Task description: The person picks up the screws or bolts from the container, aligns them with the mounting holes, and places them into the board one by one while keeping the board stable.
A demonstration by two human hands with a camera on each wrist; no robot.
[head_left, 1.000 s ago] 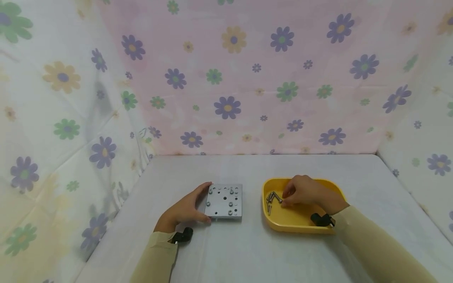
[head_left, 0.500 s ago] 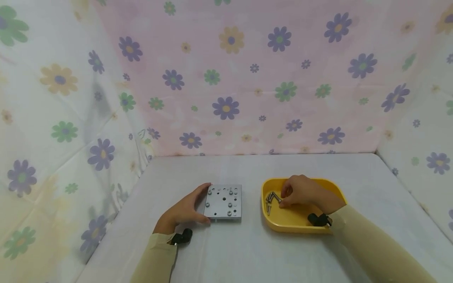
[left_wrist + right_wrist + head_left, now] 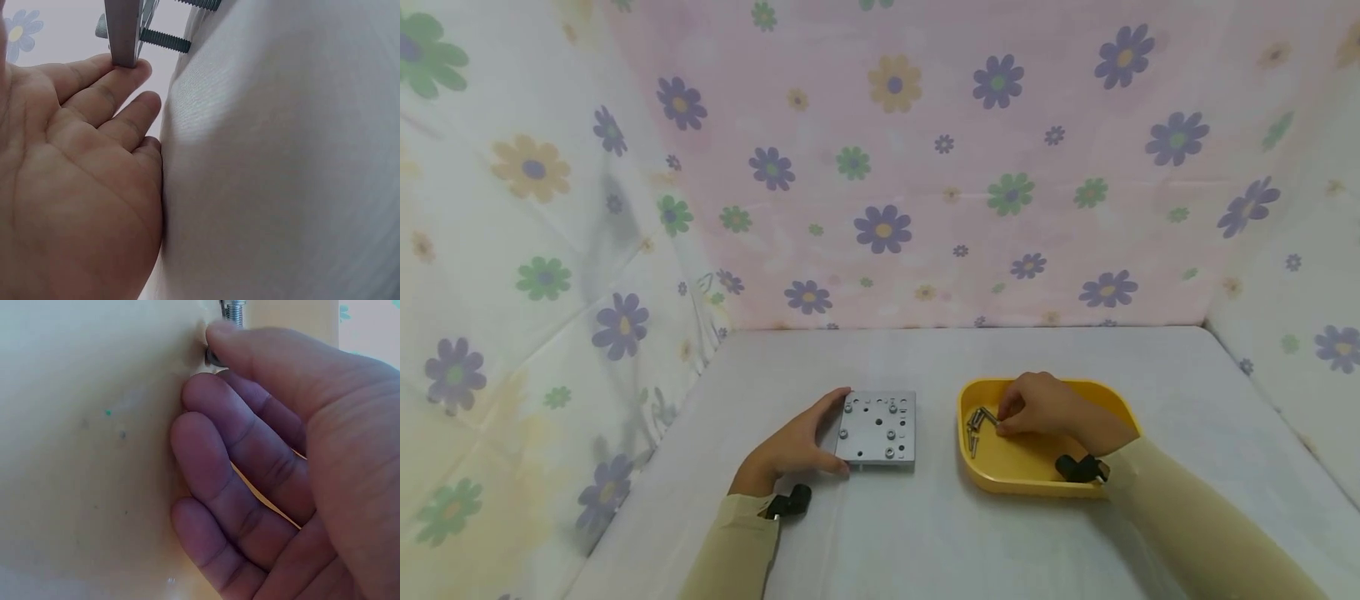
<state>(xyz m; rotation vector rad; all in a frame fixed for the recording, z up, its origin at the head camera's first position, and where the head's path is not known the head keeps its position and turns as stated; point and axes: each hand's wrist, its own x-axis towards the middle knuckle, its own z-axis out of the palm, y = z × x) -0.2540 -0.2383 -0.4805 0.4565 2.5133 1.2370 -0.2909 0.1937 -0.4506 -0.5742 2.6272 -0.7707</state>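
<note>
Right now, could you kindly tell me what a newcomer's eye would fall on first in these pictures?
Probably the bright yellow tray on the white table, where the right hand pinches one of the loose screws. To the tray's left, the left hand holds the screw-studded silver plate by its left side. Behind the table hangs a pink flowered cloth.

The left sleeve [image 3: 730, 542] and right sleeve [image 3: 1210, 517] are showing plain beige cloth; the left cuff is creasing at the wrist; a compact black device [image 3: 799, 498] and its rounded black counterpart [image 3: 1078, 468] are sitting at the wrists, each displaying a short pale stub; left hand [image 3: 797, 446] and right hand [image 3: 1043, 408] are remaining bare.
</note>
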